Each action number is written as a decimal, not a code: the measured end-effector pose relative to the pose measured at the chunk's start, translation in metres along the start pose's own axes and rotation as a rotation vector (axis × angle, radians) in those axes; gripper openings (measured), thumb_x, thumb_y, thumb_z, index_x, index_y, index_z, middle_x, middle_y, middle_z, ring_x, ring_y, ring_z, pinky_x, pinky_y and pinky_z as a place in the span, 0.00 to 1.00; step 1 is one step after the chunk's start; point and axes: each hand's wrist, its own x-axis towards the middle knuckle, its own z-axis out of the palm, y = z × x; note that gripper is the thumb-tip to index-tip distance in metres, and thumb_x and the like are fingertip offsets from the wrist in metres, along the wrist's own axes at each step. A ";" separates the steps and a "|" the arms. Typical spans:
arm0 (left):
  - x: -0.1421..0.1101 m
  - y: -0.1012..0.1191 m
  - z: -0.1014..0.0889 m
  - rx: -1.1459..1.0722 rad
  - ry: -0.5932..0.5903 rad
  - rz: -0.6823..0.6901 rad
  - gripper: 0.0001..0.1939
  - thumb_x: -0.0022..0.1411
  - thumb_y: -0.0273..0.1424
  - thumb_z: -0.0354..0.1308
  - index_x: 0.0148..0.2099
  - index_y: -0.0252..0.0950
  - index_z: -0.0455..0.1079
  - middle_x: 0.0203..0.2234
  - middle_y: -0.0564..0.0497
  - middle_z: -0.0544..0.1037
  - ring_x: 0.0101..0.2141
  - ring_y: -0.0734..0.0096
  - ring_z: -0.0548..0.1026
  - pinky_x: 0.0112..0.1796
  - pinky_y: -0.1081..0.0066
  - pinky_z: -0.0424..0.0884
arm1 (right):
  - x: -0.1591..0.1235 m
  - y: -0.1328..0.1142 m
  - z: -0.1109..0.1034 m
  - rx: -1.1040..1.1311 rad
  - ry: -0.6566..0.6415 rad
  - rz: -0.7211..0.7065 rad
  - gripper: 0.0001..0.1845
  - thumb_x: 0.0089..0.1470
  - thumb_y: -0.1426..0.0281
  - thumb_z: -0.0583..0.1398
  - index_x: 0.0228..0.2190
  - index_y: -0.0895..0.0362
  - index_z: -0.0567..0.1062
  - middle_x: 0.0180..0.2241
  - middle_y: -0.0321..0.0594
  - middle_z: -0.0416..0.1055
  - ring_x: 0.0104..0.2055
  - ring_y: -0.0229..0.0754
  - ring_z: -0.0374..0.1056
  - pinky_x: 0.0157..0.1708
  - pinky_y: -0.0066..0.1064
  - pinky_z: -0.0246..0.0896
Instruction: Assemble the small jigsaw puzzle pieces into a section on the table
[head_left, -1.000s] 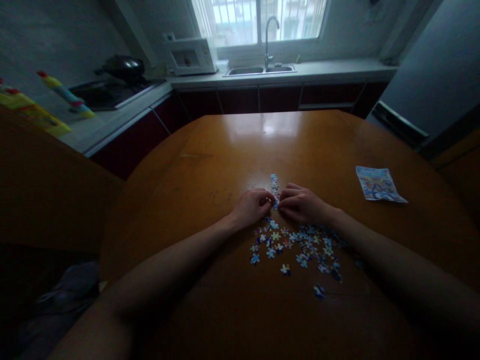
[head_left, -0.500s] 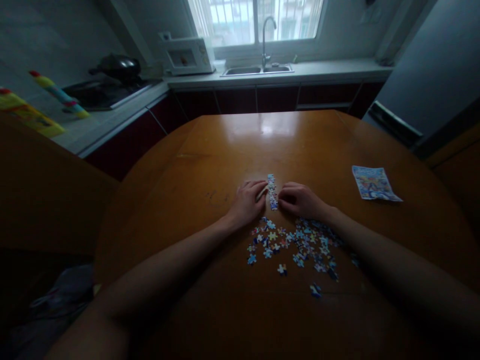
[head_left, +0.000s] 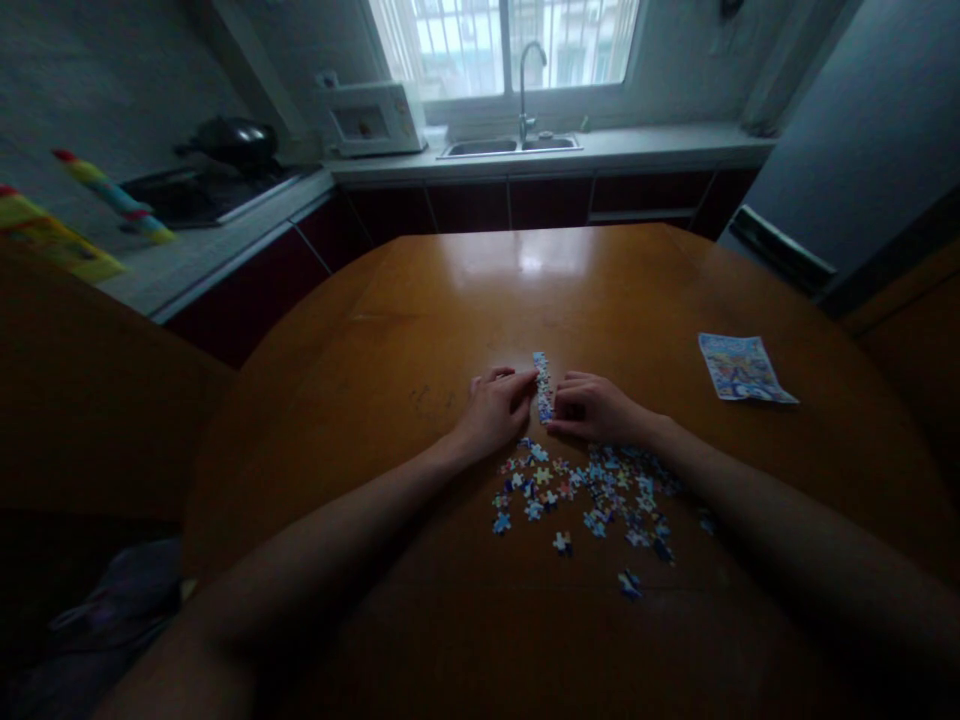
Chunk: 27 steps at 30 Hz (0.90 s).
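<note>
A narrow strip of joined jigsaw puzzle pieces [head_left: 543, 386] lies on the wooden table, pointing away from me, between my two hands. My left hand [head_left: 496, 408] rests along its left side, open, fingers stretched forward and the index fingertip touching the strip's edge. On the other side, my right hand [head_left: 596, 408] is closed, its fingers curled and the tips at the strip's lower right end. Whether a loose piece is inside those fingers is hidden. Just below both hands spreads a pile of loose jigsaw pieces [head_left: 616, 482], partly covered by my right forearm.
A creased picture sheet [head_left: 742, 368] lies at the right on the table [head_left: 420, 320]. Beyond the table are a counter with a sink [head_left: 484, 148], a microwave [head_left: 371, 120] and a dark wok [head_left: 236, 140] on the stove. A fridge [head_left: 840, 150] stands at right.
My right hand has shifted slightly down and left, bringing its fingertips to the strip's lower end. My left index finger has reached onto the strip's edge. The view has tilted a little.
</note>
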 end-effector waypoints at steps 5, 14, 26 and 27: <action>0.000 0.002 -0.001 -0.006 -0.007 0.014 0.21 0.65 0.28 0.56 0.60 0.43 0.71 0.50 0.48 0.80 0.56 0.56 0.70 0.56 0.53 0.64 | 0.001 -0.001 0.000 -0.017 -0.006 0.022 0.14 0.58 0.63 0.64 0.24 0.55 0.69 0.27 0.37 0.69 0.33 0.41 0.61 0.36 0.33 0.55; 0.004 0.003 -0.001 -0.065 0.054 -0.017 0.15 0.67 0.29 0.57 0.55 0.41 0.71 0.50 0.47 0.79 0.53 0.58 0.72 0.54 0.54 0.66 | 0.002 0.001 0.003 -0.066 0.014 0.036 0.15 0.59 0.62 0.62 0.24 0.55 0.68 0.27 0.37 0.68 0.33 0.41 0.61 0.36 0.33 0.56; 0.001 0.003 -0.003 -0.106 0.041 0.003 0.05 0.60 0.28 0.63 0.39 0.41 0.78 0.47 0.49 0.78 0.51 0.59 0.73 0.54 0.56 0.67 | 0.002 0.000 0.001 -0.017 0.059 0.016 0.10 0.56 0.70 0.60 0.24 0.55 0.68 0.26 0.37 0.67 0.32 0.40 0.61 0.34 0.32 0.55; 0.001 0.003 -0.003 -0.111 0.043 0.007 0.05 0.60 0.29 0.63 0.39 0.42 0.78 0.47 0.50 0.78 0.51 0.60 0.73 0.54 0.56 0.67 | 0.002 0.000 0.001 -0.014 0.059 0.018 0.10 0.56 0.70 0.60 0.23 0.55 0.67 0.26 0.37 0.67 0.32 0.40 0.61 0.34 0.32 0.55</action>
